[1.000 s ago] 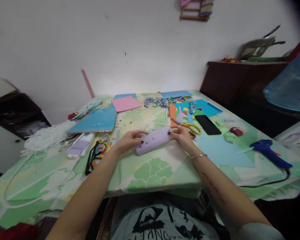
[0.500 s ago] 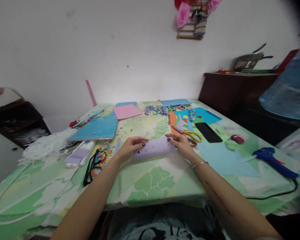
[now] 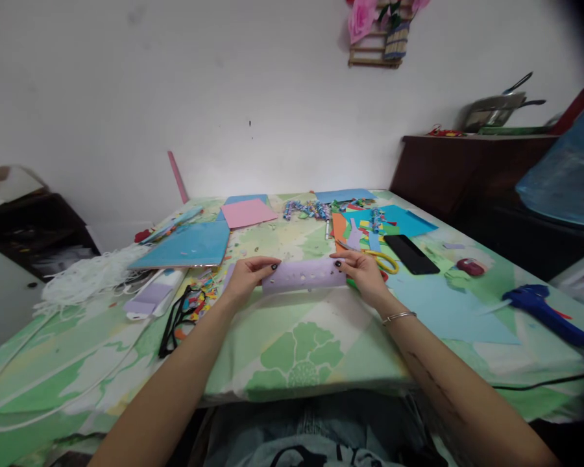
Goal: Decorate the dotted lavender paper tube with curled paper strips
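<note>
Between my two hands a strip of purple paper (image 3: 304, 275) with several small cut-out holes is stretched out flat, just above the tablecloth. My left hand (image 3: 250, 275) pinches its left end between thumb and fingers. At the other end, my right hand (image 3: 363, 274) grips the paper the same way, thumb on the near face. Scissors (image 3: 385, 261) with yellow handles lie just beyond my right hand, partly covered by it. Red and green handles of another pair show beside that hand. Small paper scraps (image 3: 202, 299) lie left of my left hand.
Black-framed glasses (image 3: 175, 324), a white cord bundle (image 3: 82, 279) and blue sheets (image 3: 185, 245) lie on the left. A pink sheet (image 3: 248, 213) sits at the back. To the right are a black phone (image 3: 411, 253), a pale blue sheet (image 3: 452, 311) and a blue glue gun (image 3: 549, 314) with its cable.
The purple strip is flatter and pulled tighter, its holes showing more clearly. My right hand has shifted slightly right, and the view has turned a little.
</note>
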The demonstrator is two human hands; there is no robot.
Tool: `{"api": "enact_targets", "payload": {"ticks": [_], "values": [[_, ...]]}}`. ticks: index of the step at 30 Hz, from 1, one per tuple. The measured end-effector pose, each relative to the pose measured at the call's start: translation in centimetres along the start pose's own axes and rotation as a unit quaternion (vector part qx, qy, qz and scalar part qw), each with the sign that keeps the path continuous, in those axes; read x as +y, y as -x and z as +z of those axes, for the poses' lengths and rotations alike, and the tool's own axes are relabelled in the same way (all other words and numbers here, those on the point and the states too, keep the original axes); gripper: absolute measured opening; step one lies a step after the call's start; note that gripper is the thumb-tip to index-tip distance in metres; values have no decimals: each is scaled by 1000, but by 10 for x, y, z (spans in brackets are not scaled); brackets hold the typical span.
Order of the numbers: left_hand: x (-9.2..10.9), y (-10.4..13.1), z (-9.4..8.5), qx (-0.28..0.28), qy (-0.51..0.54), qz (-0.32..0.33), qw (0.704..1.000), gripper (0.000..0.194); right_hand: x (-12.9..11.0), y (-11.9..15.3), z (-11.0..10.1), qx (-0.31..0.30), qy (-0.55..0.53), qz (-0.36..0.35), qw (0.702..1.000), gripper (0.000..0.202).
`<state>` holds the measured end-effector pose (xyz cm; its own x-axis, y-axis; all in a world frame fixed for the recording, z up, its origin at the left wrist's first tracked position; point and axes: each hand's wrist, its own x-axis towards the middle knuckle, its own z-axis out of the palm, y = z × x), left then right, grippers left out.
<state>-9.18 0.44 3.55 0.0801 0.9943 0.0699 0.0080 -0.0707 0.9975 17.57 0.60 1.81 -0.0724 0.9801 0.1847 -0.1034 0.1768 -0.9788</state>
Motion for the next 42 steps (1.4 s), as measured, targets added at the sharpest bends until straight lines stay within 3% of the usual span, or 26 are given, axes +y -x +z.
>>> {"api": "enact_targets", "payload": {"ticks": [9,14,19,21,24,27,30,35,42], "values": [[-1,-2,1,7,-39,29,999,38,1,-1,1,29,52,-30,998,28],[-5,-2,2,39,-53,37,997,37,1,0,2,8,107,-59,992,26],[1,1,5,57,-107,73,990,27,0,1,2,26,157,-100,982,18],[0,4,4,34,-142,88,985,16,0,3,1,13,202,-135,970,9],[-7,10,3,-57,-236,109,964,3,0,10,0,-70,323,-145,933,9],[-15,18,1,-154,-345,139,916,12,1,18,1,-170,421,-144,879,16],[-18,25,3,-181,-410,194,872,15,3,25,6,-211,473,-176,837,15],[-23,26,10,-179,-416,249,856,9,11,27,16,-238,462,-214,827,18],[-25,21,19,-183,-407,224,866,11,20,25,25,-208,464,-207,836,12]]}}
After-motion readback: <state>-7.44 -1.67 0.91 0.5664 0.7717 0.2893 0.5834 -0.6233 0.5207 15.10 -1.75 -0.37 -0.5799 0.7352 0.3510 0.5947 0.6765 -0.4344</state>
